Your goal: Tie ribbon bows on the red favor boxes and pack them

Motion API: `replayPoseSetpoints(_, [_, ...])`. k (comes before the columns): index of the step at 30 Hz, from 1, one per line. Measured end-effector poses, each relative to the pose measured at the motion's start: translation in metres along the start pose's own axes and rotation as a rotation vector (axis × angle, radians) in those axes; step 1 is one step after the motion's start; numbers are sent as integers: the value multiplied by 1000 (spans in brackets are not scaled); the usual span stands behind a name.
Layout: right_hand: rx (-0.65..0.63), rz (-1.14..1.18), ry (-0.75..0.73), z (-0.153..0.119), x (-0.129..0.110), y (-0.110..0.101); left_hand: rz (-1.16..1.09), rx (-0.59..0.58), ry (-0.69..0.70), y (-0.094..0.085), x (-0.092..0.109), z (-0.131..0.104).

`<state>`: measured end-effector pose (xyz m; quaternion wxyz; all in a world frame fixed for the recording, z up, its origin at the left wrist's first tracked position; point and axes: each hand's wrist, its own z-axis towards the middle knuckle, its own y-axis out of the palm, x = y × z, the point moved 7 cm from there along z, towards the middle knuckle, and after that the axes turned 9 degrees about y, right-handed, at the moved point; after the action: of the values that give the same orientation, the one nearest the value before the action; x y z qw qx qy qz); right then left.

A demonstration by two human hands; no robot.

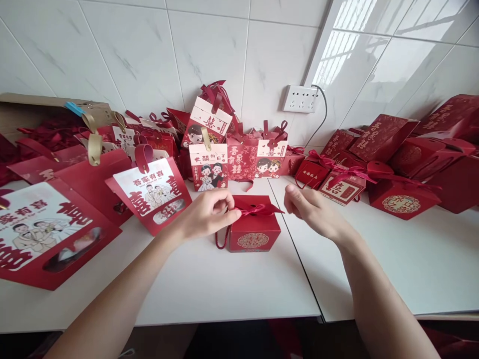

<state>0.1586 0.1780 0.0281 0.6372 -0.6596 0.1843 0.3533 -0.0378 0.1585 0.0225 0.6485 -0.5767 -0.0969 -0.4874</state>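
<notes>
A red gift box (255, 241) with a round gold emblem stands upright on the white table in front of me. Across its top runs a dark red satin ribbon (255, 209), knotted at the middle. My left hand (205, 213) is closed at the box's upper left, thumb and forefinger pinching the ribbon's left part. Just off the upper right corner, my right hand (310, 208) is closed with curled fingers; whether a ribbon end is in it is hidden. A braided cord handle (221, 243) hangs down the box's left side.
Printed red gift bags (149, 194) stand to the left, with more boxes (208, 169) along the tiled wall. Ribbon-tied red boxes (404, 197) are piled at right. A cardboard carton (48, 101) sits back left. A wall socket (299, 98) has a cable. A seam splits the tabletop.
</notes>
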Motion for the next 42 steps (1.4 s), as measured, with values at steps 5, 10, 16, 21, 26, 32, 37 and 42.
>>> replayPoseSetpoints(5, [-236,100,147,-2,2,30,-67,-49,-104,8,-8,0])
replayPoseSetpoints(10, [-240,135,177,-1,-2,36,-116,-32,-117,14,-8,3])
replayPoseSetpoints(16, [-225,167,226,1,1,39,-135,-14,-132,14,-8,2])
replayPoseSetpoints(21, [-259,184,183,2,-1,39,-168,11,-129,14,-12,5])
replayPoseSetpoints(26, [-288,243,160,2,-4,39,-196,17,-119,16,-15,5])
replayPoseSetpoints(32, [-212,229,121,5,-1,40,-157,42,-87,14,-15,6])
replayPoseSetpoints(37, [-286,290,-19,4,-5,36,-163,-14,-107,13,-16,6])
replayPoseSetpoints(42, [-327,247,-76,7,-3,31,-155,-23,-64,11,-15,7])
